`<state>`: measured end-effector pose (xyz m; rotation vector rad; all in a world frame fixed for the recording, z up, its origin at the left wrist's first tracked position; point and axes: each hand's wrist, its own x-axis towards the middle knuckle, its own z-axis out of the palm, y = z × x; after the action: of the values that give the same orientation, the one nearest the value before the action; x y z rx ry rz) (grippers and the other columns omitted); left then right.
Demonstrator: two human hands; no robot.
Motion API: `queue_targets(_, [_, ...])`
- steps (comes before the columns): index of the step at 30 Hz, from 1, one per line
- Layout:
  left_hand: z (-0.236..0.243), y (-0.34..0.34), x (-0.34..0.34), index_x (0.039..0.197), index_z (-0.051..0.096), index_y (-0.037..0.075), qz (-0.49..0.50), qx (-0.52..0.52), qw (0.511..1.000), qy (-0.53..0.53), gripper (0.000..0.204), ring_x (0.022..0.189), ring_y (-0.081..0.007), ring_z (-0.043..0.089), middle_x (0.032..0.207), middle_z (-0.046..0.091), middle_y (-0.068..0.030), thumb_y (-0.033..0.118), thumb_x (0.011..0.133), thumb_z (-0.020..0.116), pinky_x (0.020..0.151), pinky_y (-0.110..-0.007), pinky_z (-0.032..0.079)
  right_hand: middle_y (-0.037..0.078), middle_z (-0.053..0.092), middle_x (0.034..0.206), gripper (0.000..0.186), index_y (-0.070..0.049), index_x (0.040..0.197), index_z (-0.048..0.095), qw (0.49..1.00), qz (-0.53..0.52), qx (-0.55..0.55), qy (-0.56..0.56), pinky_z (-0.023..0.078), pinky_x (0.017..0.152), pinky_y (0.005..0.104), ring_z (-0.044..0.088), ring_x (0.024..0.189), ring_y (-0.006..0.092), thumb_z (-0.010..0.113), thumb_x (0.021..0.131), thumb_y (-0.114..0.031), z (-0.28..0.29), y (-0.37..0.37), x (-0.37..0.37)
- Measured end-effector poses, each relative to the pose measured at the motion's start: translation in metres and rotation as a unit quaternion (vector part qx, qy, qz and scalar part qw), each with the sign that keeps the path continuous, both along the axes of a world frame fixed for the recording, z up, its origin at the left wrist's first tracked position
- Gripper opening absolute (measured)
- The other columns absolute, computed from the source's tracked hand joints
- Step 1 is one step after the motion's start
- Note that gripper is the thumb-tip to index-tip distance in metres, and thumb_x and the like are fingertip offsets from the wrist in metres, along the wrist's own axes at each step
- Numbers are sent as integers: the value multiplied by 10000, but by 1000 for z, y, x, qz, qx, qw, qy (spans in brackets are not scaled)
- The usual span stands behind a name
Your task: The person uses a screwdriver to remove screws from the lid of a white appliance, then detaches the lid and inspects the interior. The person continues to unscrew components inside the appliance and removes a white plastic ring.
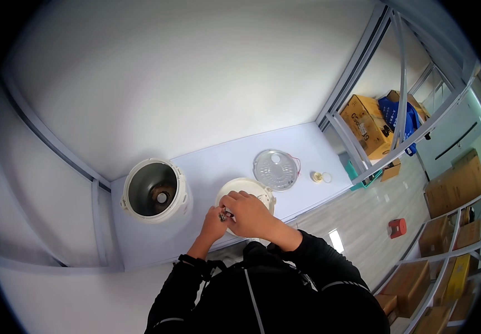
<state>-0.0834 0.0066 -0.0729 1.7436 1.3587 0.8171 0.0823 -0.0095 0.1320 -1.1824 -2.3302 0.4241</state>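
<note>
My left hand (213, 224) and my right hand (251, 216) meet over the near edge of a round white lid-like part (243, 185). Between their closed fingers is a small dark, shiny metal-looking piece (225, 215), mostly covered, so its kind cannot be made out. To the left stands a white rice cooker body (138, 189), its grey inside showing a brown-stained bottom with a pale round center. Right of the lid-like part lies a clear ribbed disc (275, 173) with a thin red wire beside it.
A small yellowish round part (316, 177) and a pale ring (327, 177) lie toward the right of the white table (207, 161). Grey frame posts (357, 58) border the table. Cardboard boxes (365, 125), shelves and a red stool (397, 227) are farther right.
</note>
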Motion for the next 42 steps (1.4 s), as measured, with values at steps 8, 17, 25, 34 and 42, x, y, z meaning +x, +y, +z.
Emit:
queue_targets(8, [39, -8, 3, 966, 665, 37, -10, -16, 1000, -16, 237, 970, -372, 606, 956, 637, -164, 151, 796, 784, 877, -456, 509, 133, 659, 874, 236, -79, 876, 677, 974, -165, -55, -143, 534, 549, 442, 684, 659, 345, 728, 868, -309, 6, 1, -3])
queue_targets(17, [35, -8, 4, 953, 663, 30, 17, -26, 999, 4, 242, 951, -396, 615, 1005, 612, -183, 143, 785, 796, 852, -463, 516, 157, 664, 907, 273, -68, 1018, 640, 998, -24, 28, -51, 542, 581, 454, 695, 691, 353, 711, 857, -277, 8, -1, 6])
queue_targets(25, [25, -6, 0, 930, 657, 27, -4, -25, 1000, -2, 241, 956, -404, 614, 998, 602, -195, 157, 784, 796, 839, -476, 511, 180, 681, 922, 289, -75, 1035, 646, 966, -122, -94, -207, 545, 585, 448, 699, 689, 345, 710, 866, -302, 12, 4, -3])
queue_targets(34, [5, -5, -4, 999, 658, 41, 3, 4, 1000, 14, 277, 971, -405, 616, 1015, 598, -185, 160, 789, 794, 865, -475, 514, 182, 700, 887, 339, -96, 1113, 672, 995, -57, -23, -81, 550, 601, 446, 704, 699, 348, 722, 866, -322, 17, -2, -1])
queue_targets(42, [34, -11, 2, 1024, 660, 51, -1, -26, 1000, 3, 278, 961, -398, 615, 1018, 594, -183, 158, 801, 786, 849, -467, 514, 190, 723, 974, 430, -85, 1229, 644, 998, -26, -47, -11, 570, 708, 457, 704, 871, 361, 703, 832, -241, 4, 9, 9])
